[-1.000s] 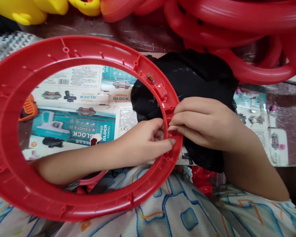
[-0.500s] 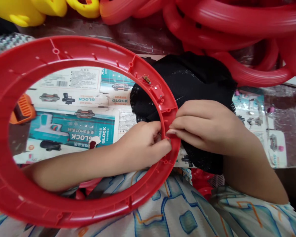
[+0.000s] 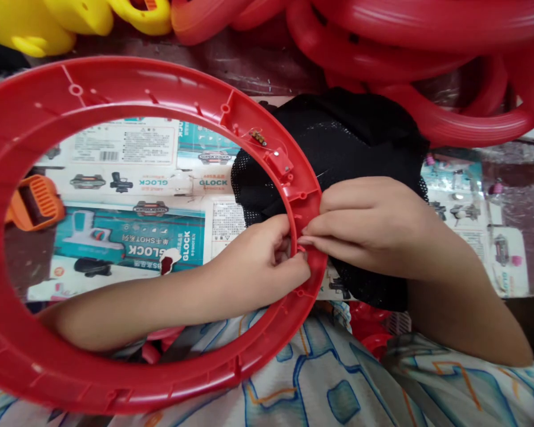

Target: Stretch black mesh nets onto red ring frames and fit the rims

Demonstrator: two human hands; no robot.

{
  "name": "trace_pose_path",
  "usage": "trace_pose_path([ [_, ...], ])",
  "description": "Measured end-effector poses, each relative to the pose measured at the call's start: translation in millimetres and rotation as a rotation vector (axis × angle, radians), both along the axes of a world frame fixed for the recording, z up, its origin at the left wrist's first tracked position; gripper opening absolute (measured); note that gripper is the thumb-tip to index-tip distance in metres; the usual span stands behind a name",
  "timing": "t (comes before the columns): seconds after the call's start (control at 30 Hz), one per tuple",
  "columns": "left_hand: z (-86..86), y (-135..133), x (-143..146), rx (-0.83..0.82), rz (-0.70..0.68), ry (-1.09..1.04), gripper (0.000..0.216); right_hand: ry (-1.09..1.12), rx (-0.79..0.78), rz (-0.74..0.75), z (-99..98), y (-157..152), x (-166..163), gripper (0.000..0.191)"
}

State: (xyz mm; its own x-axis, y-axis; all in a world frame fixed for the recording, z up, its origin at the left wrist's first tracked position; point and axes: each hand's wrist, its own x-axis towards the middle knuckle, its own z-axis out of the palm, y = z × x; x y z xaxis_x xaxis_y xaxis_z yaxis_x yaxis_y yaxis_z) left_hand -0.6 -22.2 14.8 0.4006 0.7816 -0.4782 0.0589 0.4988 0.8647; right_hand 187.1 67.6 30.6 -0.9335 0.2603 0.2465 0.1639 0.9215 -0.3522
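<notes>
A large red plastic ring [image 3: 129, 83], its ribbed hollow channel facing up, lies tilted across my lap and the table edge. Through its opening reaches my left hand [image 3: 267, 255], closed around the inner rim with the thumb over the channel. From the right, my right hand [image 3: 369, 225] pinches inside the same channel, fingertips close to the left thumb; what they hold is too small to make out. Just above the hands, a small red block [image 3: 279, 163] sits in the channel, and beside it a brass-coloured coil-like part [image 3: 258, 139] with thin wires.
Black cloth [image 3: 347, 136] is bunched under the ring's right side. Printed cardboard [image 3: 151, 154] covers the table. An orange plastic piece [image 3: 40, 201] lies at left. Red rings [image 3: 427, 35] are piled at the back right, yellow plastic parts [image 3: 35, 26] at the back left.
The ring has shifted slightly left in view and tilted a little. Both hands stay at the same part of the channel, with the right fingertips slightly closer to the inner rim.
</notes>
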Motion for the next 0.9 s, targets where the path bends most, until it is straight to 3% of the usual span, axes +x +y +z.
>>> trace_pose_path([
  [0.27, -7.7, -2, 1, 0.042, -0.022, 0.210, 0.028, -0.032, -0.275, -0.134, 5.8, 5, -4, 0.018],
  [0.6, -6.6, -1, -1, 0.070, -0.111, 0.193, 0.012, 0.124, -0.082, -0.148, 0.4, 4, -3, 0.019],
  [0.9, 0.9, 2, 0, 0.007, -0.170, 0.160, 0.015, 0.158, -0.203, -0.226, 0.5, 3, -6, 0.015],
])
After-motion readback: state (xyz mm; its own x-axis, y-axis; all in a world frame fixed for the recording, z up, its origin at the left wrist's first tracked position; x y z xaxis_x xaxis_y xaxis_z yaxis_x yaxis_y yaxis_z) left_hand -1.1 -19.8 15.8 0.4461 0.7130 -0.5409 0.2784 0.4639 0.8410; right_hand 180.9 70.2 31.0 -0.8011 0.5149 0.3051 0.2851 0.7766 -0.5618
